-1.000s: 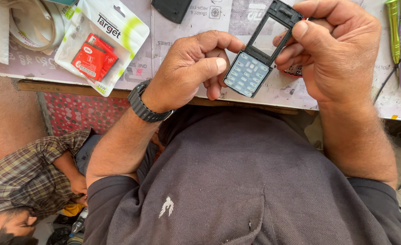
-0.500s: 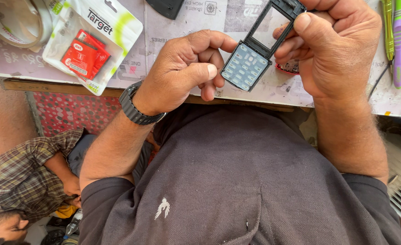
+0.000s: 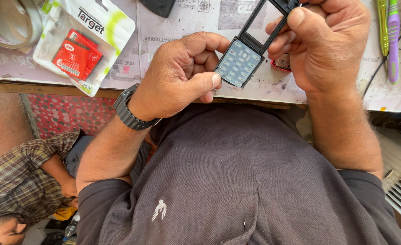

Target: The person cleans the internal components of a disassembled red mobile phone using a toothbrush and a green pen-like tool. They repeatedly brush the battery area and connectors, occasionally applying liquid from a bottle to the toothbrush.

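Two hands on one phone cover, held over the table edge at 12 o'clock of the frame. Cover is a black frame with an empty screen window up top and a pale keypad at its lower end, tilted, keypad end toward 7 o'clock. Right hand grasps the upper part, thumb on the cover's front edge, fingers curled behind it. Left hand is half clenched, thumb tip touching the keypad's lower corner, index curled over the keypad's top edge; a dark watch sits on that wrist. At 10 o'clock a white-green blister pack with red batteries lies flat on the table, well apart from the hands. At 2 o'clock a green and a purple tool lie side by side near the right hand. At 7 o'clock, below table level, another person in a checked shirt.
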